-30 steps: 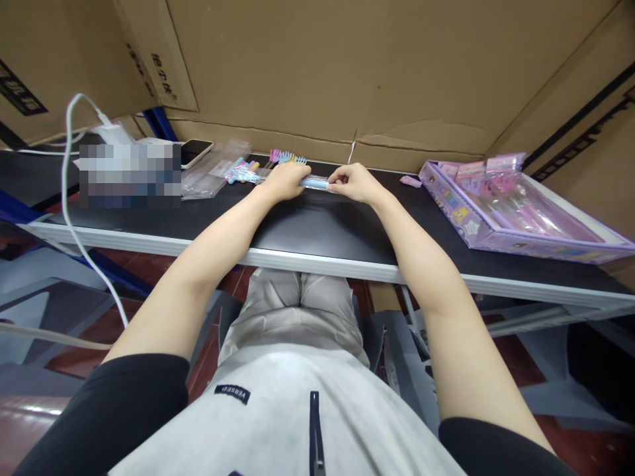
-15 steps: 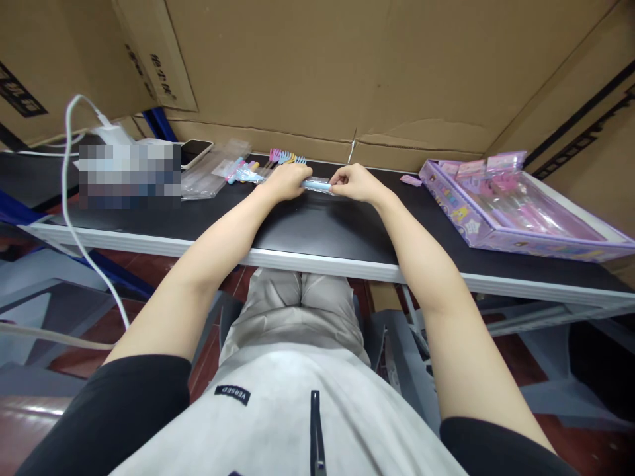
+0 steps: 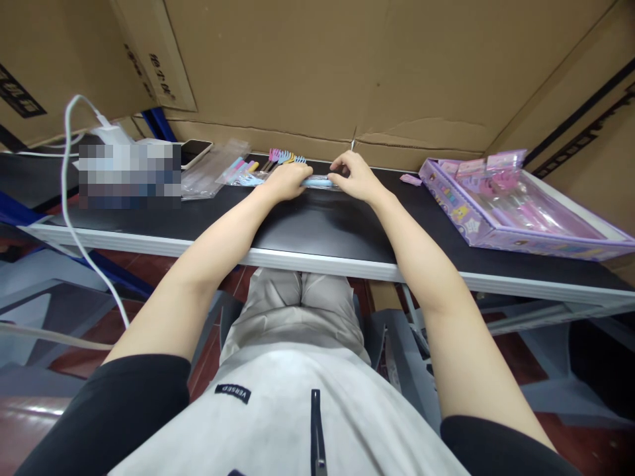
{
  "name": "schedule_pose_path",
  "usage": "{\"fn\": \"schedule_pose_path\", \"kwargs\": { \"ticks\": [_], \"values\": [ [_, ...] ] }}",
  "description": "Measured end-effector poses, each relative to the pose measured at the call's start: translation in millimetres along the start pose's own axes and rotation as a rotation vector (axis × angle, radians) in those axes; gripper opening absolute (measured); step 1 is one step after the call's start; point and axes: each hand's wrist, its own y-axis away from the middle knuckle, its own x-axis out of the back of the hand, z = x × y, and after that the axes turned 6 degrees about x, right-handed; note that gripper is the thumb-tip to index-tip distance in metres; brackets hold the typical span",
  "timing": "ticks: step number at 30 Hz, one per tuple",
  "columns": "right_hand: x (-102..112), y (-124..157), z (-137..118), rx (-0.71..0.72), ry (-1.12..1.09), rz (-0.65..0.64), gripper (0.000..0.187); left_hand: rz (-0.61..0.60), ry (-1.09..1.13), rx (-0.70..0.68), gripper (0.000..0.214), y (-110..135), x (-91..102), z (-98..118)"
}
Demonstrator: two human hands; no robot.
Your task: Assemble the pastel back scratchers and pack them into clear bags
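Note:
My left hand (image 3: pixel 294 180) is closed around a light blue pen-like stick (image 3: pixel 318 181) in a clear plastic sleeve. The stick lies crosswise just above the black tabletop, and its blue fingered end (image 3: pixel 251 180) pokes out on the left. At the opposite end is my right hand (image 3: pixel 356 177), with thumb and fingers apart; the thumb is at the sleeve's end, though contact is hard to tell. Behind my left hand lie several similar sticks with pink, blue and yellow claw-shaped tops (image 3: pixel 285 157). Their coloured lower ends (image 3: pixel 241 166) show to the left.
Clear plastic sleeves (image 3: pixel 201 177) and a phone (image 3: pixel 196 153) lie at left, near a white cable (image 3: pixel 64 165) and a blurred-out patch. A purple display box (image 3: pixel 476 228) of pink packaged sticks stands at right. A pink scrap (image 3: pixel 411 180) sits beside it. Cardboard (image 3: pixel 307 73) walls the back.
My right thumb and fingers have spread from a pinch at the sleeve's end. The fingered end of the stick has shifted slightly right and lower. My left hand keeps its place.

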Motion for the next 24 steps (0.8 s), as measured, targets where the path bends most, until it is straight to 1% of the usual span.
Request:
{"fn": "schedule_pose_path", "kwargs": {
  "ticks": [1, 3, 5, 8, 11, 13, 16, 19, 21, 24],
  "values": [
    [-1.0, -0.4, -1.1, 0.007, 0.001, 0.025, 0.018, 0.002, 0.002, -0.009, 0.034, 0.1, 0.1, 0.9],
    [-3.2, -0.8, -4.2, -0.018, -0.042, 0.019, 0.021, 0.010, 0.009, -0.037, 0.035, 0.1, 0.1, 2.7],
    [-5.6, -0.7, -7.6, -0.074, -0.142, -0.035, 0.025, 0.022, 0.016, -0.075, 0.034, -0.4, -0.5, 4.1],
    [-7.5, 0.9, -13.4, -0.178, -0.349, -0.128, 0.030, 0.033, 0.020, -0.131, 0.033, -2.1, -2.3, 4.7],
    [-5.1, 4.2, -20.7, -0.295, -0.534, -0.203, 0.036, 0.039, 0.018, -0.173, 0.029, -4.0, -4.0, 4.9],
    [-1.7, 6.6, -25.7, -0.358, -0.600, -0.244, 0.039, 0.052, 0.020, -0.189, 0.025, -4.3, -4.1, 6.1],
    [2.7, 9.2, -30.9, -0.417, -0.683, -0.334, 0.045, 0.091, 0.025, -0.185, 0.024, -3.0, -2.4, 10.3],
    [3.1, 10.0, -32.6, -0.443, -0.809, -0.419, 0.051, 0.129, 0.026, -0.169, 0.025, -0.8, -0.5, 15.6],
    [1.4, 9.8, -33.0, -0.455, -0.876, -0.436, 0.051, 0.144, 0.021, -0.158, 0.026, 0.3, -0.7, 18.3],
    [-1.6, 9.0, -34.9, -0.515, -0.902, -0.422, 0.047, 0.149, 0.003, -0.134, 0.026, 0.4, -3.5, 20.7]
  ]
}}
